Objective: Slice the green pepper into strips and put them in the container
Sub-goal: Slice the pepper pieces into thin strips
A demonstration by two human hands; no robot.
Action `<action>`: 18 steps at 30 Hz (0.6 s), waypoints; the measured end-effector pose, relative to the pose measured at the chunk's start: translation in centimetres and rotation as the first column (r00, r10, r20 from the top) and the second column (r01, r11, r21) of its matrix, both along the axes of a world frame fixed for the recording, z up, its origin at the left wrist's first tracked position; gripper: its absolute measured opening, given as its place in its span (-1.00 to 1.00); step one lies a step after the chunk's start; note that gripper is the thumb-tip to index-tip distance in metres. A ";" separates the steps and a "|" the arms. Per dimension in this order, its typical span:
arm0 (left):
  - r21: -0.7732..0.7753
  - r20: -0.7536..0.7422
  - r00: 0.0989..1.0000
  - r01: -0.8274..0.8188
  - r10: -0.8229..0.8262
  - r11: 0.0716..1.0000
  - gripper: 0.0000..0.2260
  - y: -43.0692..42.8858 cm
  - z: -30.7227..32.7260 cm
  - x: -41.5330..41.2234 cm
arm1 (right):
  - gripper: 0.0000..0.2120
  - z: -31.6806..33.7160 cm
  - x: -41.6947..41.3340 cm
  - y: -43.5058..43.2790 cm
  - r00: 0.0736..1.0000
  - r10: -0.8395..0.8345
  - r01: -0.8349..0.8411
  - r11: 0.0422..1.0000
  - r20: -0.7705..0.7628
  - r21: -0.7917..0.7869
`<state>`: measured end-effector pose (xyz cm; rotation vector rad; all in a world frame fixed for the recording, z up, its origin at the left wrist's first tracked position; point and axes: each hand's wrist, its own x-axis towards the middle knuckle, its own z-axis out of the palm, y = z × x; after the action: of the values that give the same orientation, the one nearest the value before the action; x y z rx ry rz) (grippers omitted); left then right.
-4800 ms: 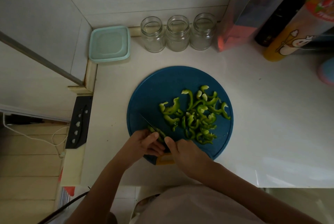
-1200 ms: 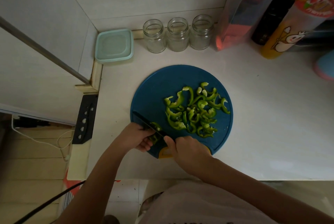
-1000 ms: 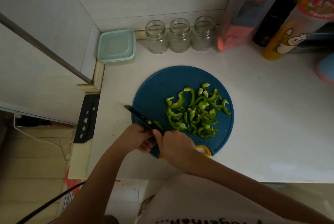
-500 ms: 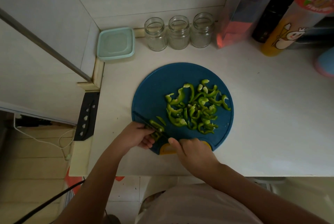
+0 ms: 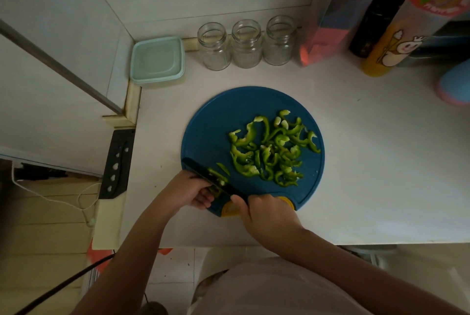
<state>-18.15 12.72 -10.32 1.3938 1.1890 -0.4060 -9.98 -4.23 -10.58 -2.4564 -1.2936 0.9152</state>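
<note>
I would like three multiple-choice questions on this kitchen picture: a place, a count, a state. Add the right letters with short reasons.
1. Where do the pepper strips lie?
A. on the blue cutting board
B. in a frying pan
C. on the floor

2. How many glass jars stand by the wall?
A. two
B. three
C. five

3. In what state is the pale green container?
A. lid on
B. open and full of strips
C. tipped on its side

Answers: 1 A, the strips lie on the board's right half. 2 B, three jars stand in a row. 3 A, its lid sits flat on top.
</note>
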 end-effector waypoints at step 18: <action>-0.019 0.056 0.996 0.072 -0.071 0.997 -0.81 0.5 0.1 -0.5 | -0.42 -0.4 1.2 4.6 0.951 -0.082 0.084 0.996 -0.298 -0.006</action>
<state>-18.67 13.21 -10.27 1.4235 1.0897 -0.4263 -8.75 0.34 -11.01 -2.2385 -1.0793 1.2006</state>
